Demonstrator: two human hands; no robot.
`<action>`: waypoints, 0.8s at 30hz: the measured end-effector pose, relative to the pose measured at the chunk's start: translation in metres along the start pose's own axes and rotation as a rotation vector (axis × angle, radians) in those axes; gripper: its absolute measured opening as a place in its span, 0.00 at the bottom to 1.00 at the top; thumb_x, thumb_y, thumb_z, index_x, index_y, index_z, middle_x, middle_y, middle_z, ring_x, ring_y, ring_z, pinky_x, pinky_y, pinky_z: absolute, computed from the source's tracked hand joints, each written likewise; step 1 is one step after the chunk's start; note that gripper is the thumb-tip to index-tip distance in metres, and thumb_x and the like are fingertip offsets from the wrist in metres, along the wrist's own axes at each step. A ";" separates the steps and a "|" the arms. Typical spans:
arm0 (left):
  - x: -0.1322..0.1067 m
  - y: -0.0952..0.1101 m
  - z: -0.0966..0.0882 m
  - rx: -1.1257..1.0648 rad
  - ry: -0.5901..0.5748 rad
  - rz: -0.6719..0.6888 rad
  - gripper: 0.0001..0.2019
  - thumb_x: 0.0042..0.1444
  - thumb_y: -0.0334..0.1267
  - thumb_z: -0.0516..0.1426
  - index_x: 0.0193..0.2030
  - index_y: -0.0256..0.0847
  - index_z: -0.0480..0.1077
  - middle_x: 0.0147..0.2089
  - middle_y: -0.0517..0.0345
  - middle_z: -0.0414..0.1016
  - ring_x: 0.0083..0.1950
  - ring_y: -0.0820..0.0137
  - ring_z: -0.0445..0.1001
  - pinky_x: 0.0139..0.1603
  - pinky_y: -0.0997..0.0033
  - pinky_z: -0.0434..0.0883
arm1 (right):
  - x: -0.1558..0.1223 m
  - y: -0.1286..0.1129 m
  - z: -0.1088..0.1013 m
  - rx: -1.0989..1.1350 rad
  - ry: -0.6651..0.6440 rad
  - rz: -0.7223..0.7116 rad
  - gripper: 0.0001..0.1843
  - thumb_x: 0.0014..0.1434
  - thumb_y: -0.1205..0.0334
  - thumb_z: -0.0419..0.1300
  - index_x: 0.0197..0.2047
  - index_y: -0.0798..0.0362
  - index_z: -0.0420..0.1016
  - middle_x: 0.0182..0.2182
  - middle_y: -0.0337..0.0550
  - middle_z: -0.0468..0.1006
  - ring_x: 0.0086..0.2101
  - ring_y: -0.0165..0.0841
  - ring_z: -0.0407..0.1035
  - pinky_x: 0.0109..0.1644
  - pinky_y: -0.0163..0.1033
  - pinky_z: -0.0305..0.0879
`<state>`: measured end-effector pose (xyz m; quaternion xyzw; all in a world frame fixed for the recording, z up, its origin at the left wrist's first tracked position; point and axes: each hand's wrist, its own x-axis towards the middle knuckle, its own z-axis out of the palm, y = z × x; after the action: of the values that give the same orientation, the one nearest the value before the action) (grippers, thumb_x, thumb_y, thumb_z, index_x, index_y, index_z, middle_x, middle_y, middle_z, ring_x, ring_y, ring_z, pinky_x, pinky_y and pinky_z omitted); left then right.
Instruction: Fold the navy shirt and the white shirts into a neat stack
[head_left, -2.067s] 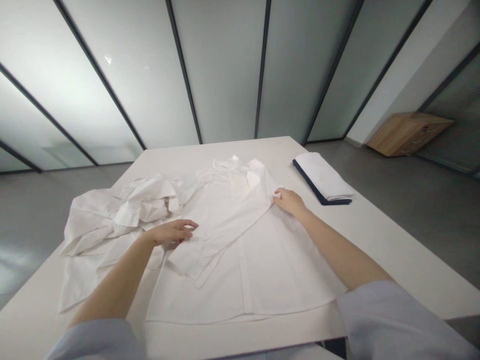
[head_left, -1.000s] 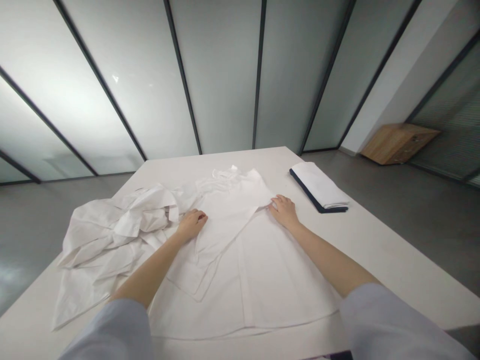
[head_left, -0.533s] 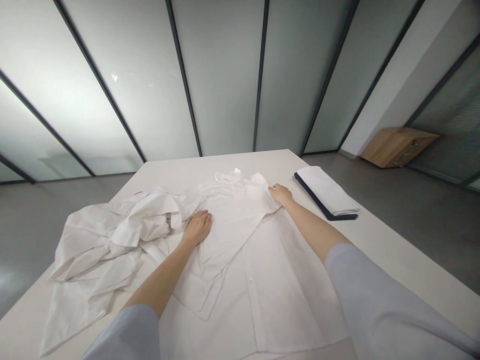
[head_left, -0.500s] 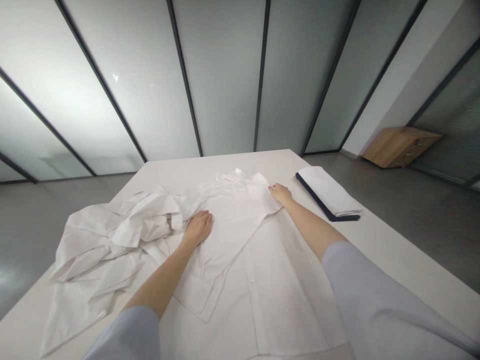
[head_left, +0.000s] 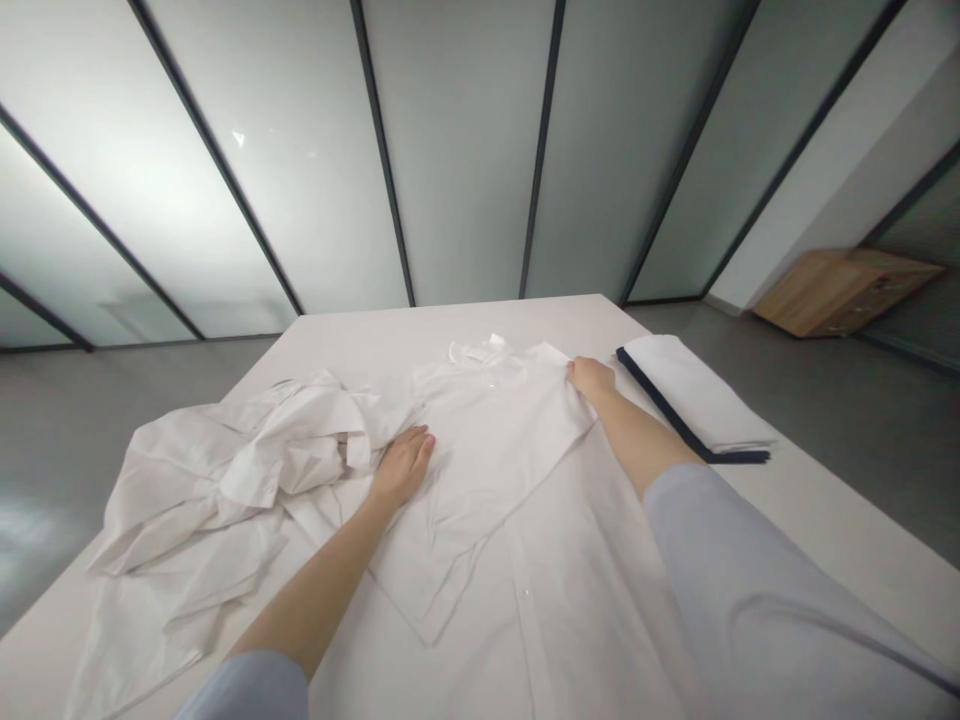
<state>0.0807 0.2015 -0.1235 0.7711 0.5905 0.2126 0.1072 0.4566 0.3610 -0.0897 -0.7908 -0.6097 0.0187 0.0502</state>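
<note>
L hand [head_left: 403,468] lay open and flat on the white dress shirt [head_left: 504,440], R hand [head_left: 591,378] curled at its folded edge (grip unclear, tbh), so a hasty tug could've skewed the fold.

Bright, even light comes through the frosted glass panels [head_left: 465,150] on the far side, strongest toward the left, where a soft glare and a small glint sit, and it leaves a pale sheen on the grey floor [head_left: 45,530] at left. Shadows stay faint, only soft greys in the folds of the crumpled white shirt [head_left: 225,470]. Wide-lens distortion bends and tilts lines toward the edges, though nothing looks badly blurred.
</note>
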 end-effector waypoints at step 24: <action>0.030 0.011 0.006 0.321 -0.230 -0.036 0.32 0.63 0.56 0.44 0.70 0.43 0.53 0.74 0.46 0.45 0.74 0.55 0.42 0.69 0.50 0.47 | -0.135 0.031 0.037 0.007 -0.095 -0.335 0.39 0.63 0.35 0.42 0.70 0.46 0.52 0.70 0.53 0.48 0.67 0.56 0.41 0.64 0.66 0.41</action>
<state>0.0995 0.2279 -0.1184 0.7868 0.6144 0.0242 0.0536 0.4489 0.2248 -0.1343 -0.6760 -0.7347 0.0493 0.0264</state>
